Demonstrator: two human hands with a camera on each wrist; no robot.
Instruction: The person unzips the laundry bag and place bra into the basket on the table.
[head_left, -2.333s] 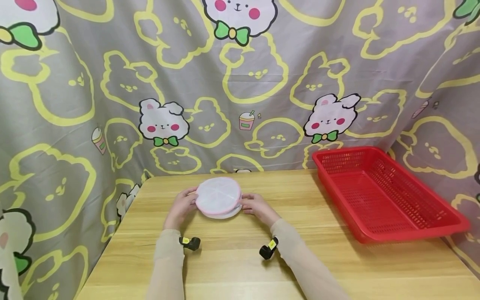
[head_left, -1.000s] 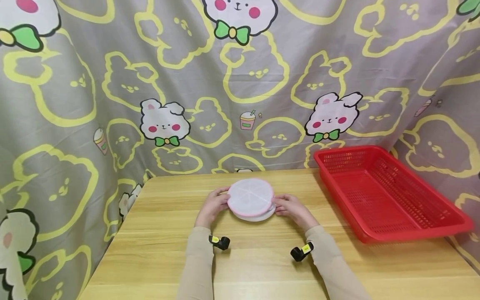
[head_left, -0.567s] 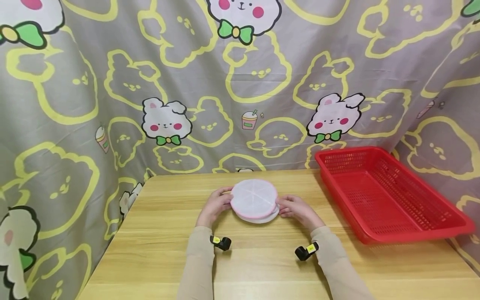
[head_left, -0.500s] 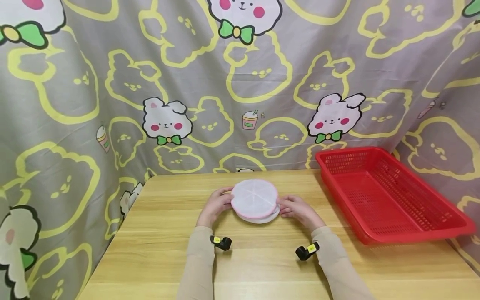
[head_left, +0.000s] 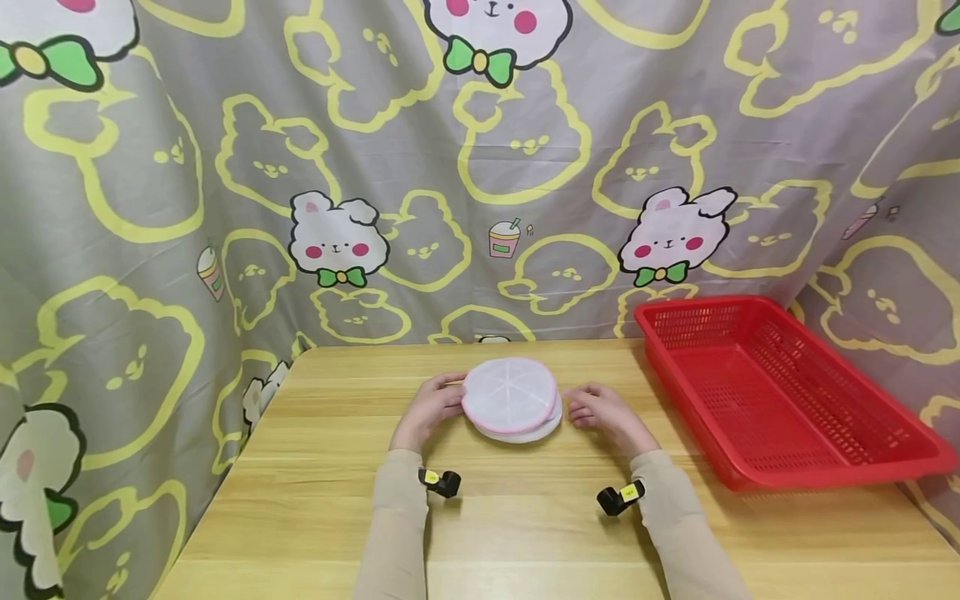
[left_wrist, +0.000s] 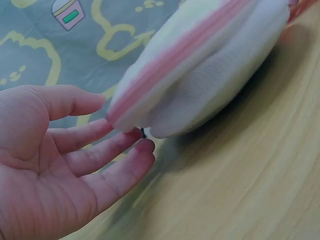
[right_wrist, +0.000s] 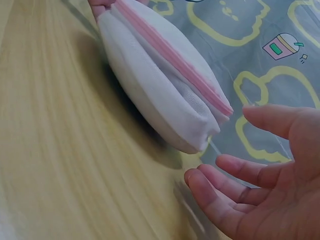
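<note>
Red basket (head_left: 780, 408) near cartoon-print curtain (head_left: 431, 158)

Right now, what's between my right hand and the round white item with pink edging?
Nothing: the right wrist view shows a narrow bare gap between your right hand and the round white item.

A curtained-off nook — cartoon-print cloth (head_left: 405, 162) around a wood-grain table (head_left: 517, 533) — kind of room unclear.
</note>
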